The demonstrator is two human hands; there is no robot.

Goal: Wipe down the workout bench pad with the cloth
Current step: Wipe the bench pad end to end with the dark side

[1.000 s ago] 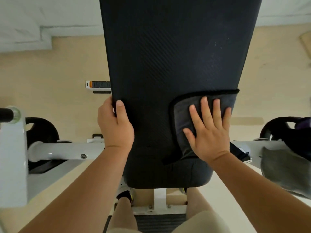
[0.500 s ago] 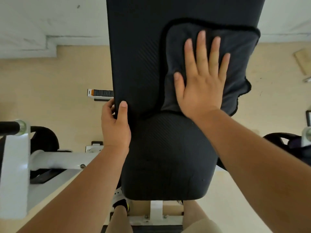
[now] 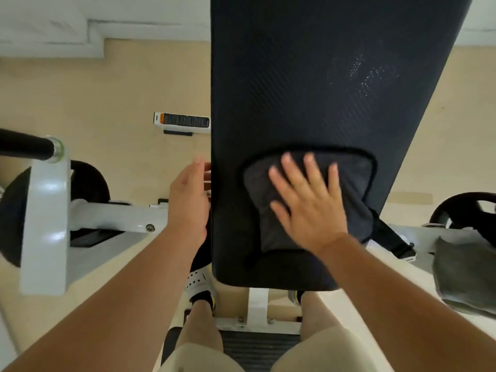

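Note:
The black workout bench pad (image 3: 308,76) runs up the middle of the view, with pale specks (image 3: 367,73) on its upper right. A dark grey cloth (image 3: 357,183) lies flat on the lower part of the pad. My right hand (image 3: 308,205) presses down on the cloth with its palm flat and fingers spread. My left hand (image 3: 188,200) is against the pad's left side edge, with the thumb off the top surface. It is blurred, and whether it grips the edge is unclear.
A white machine frame (image 3: 45,224) with a black-gripped bar (image 3: 24,146) and a dark weight plate (image 3: 88,183) stands at the left. A second grey cloth (image 3: 464,275) lies on the white frame at the right, below another plate (image 3: 464,208). My legs straddle the bench base.
My right hand has slid the cloth from the upper pad back down toward the near end. My left thumb has come off the pad's top surface.

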